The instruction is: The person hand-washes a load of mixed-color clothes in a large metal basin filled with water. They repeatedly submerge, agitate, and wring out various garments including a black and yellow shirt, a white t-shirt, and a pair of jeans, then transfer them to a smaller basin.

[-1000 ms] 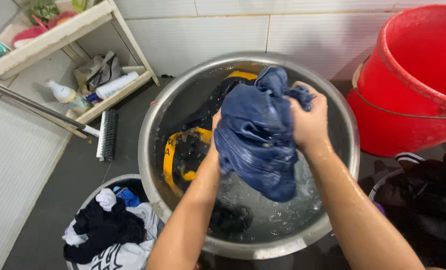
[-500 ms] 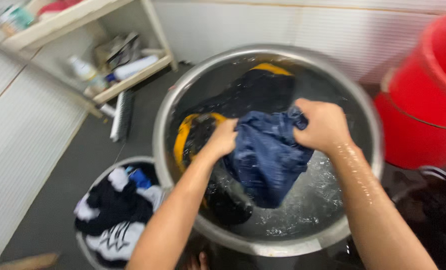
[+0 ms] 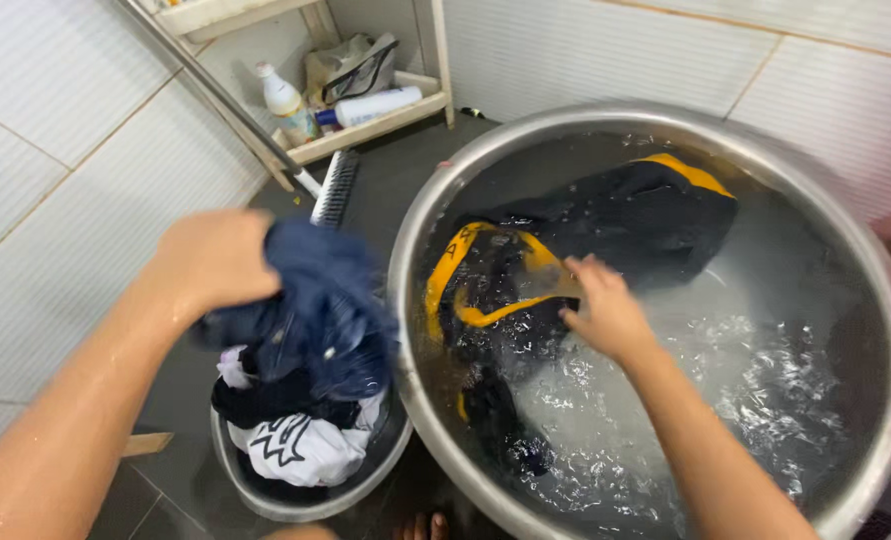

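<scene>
— What's in each hand? 
— The left hand (image 3: 215, 258) clenches a wet blue garment (image 3: 320, 320) above the small basin (image 3: 305, 495) of clothes; the right hand (image 3: 605, 315), fingers loose, touches the black-and-yellow garment (image 3: 605, 225) soaking in the large steel basin (image 3: 415, 250).

— And the packages? 
— A white bottle (image 3: 285, 100), a white tube (image 3: 375, 105) and a crumpled bag (image 3: 350, 65) on the low shelf (image 3: 365, 130); labels unreadable, blue garment blurred.

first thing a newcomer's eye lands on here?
Probably the big steel basin of water filling the right side, with a black and yellow garment soaking in it and the right hand reaching onto that cloth. Next, the left hand at left, gripping a wet blue garment over a smaller bowl piled with dark and white clothes.
</scene>
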